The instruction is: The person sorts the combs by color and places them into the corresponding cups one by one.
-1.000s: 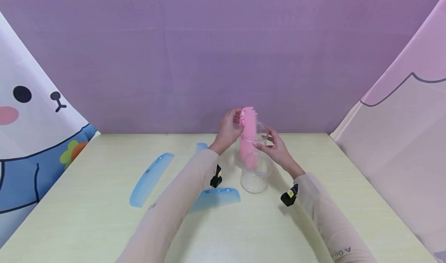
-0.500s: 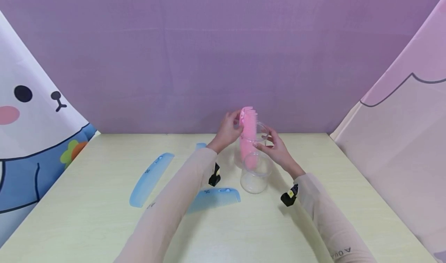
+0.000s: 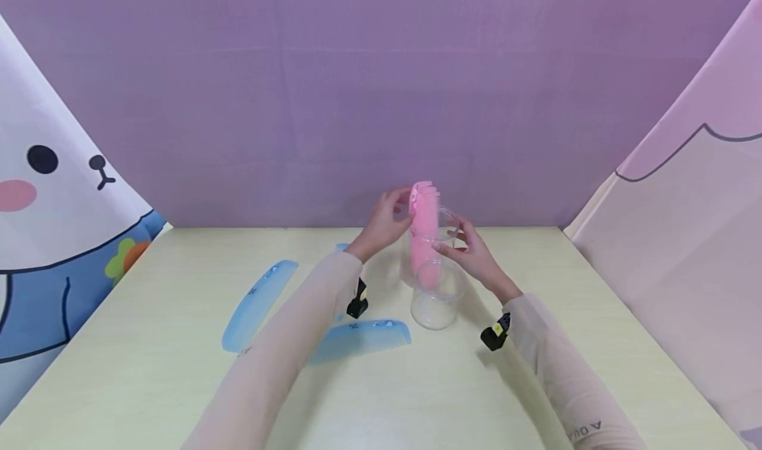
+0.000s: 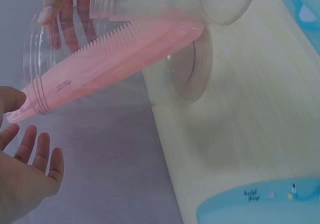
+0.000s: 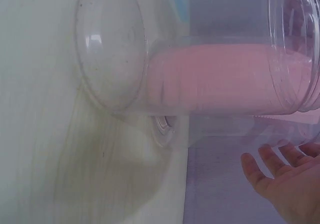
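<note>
A pink comb (image 3: 425,212) stands upright in the rear clear jar (image 3: 448,237), its toothed top above the rim. More pink shows layered behind it. My left hand (image 3: 383,222) is just left of the comb's top; in the left wrist view, its thumb and index finger (image 4: 8,135) are spread around the comb's end, the other fingers loose. My right hand (image 3: 473,255) holds the rear jar near the rim, thumb on the near side and fingers behind. A second clear jar (image 3: 436,311) stands in front, overlapping the rear one in the head view.
A blue comb (image 3: 258,308) lies at the left of the table (image 3: 149,344). Another blue comb (image 3: 372,336) lies in front, partly under my left arm. Behind that arm a further blue comb (image 3: 341,246) is mostly hidden. A purple cloth (image 3: 369,92) hangs at the back.
My left hand has drawn slightly left from the pink comb's top, and its forearm has shifted left too. The right hand, the comb and both jars stay where they were.
</note>
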Available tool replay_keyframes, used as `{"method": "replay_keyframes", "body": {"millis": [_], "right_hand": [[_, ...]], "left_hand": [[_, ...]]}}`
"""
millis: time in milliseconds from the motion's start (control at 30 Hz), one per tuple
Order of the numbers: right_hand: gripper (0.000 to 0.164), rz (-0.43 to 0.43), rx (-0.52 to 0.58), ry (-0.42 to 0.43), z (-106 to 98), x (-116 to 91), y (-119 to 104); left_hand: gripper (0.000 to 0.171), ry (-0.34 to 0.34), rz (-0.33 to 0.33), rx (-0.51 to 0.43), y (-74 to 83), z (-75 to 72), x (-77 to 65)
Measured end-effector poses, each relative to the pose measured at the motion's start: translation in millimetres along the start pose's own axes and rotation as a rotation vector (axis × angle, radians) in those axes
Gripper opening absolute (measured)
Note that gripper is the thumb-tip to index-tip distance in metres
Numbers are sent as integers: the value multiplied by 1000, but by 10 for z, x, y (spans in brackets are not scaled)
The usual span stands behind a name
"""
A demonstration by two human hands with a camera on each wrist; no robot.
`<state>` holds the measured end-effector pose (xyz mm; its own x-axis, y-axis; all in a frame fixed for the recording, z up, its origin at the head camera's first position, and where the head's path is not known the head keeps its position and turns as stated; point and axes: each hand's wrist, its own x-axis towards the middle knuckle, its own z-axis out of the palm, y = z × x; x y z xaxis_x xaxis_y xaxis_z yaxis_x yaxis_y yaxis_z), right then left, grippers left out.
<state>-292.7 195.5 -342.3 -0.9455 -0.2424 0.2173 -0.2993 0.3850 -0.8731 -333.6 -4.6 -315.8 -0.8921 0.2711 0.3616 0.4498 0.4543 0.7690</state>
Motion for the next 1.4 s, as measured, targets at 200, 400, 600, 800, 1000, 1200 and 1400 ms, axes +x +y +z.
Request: {"method": "replay_keyframes", "body": {"millis": [200,400,600,800,1000,1200,1400], "right_hand": [[84,28,-6,3,-32,74,175],[86,-6,-38,10,-64,49,195],[83,-36,-29,7,-91,-38,216],[79,-34,-37,2,-122,-184,260],[75,-34,-60,-11,-163,-345,297],[67,-57,-83,-23,-164,-485,339],[57,-87,-85,-49,-139,-575,406]], "left_hand": [[51,-15,19,-28,-90,-86,-83],[49,-26,65,9,-253,-150,-197],[48,-18,72,56,-420,-204,-323],[49,-20,41,88,-591,-241,-441],[49,-33,-107,138,-747,-270,-551],[50,-13,-232,215,-830,-302,-680],[55,-17,-319,303,-850,-329,-752]]}}
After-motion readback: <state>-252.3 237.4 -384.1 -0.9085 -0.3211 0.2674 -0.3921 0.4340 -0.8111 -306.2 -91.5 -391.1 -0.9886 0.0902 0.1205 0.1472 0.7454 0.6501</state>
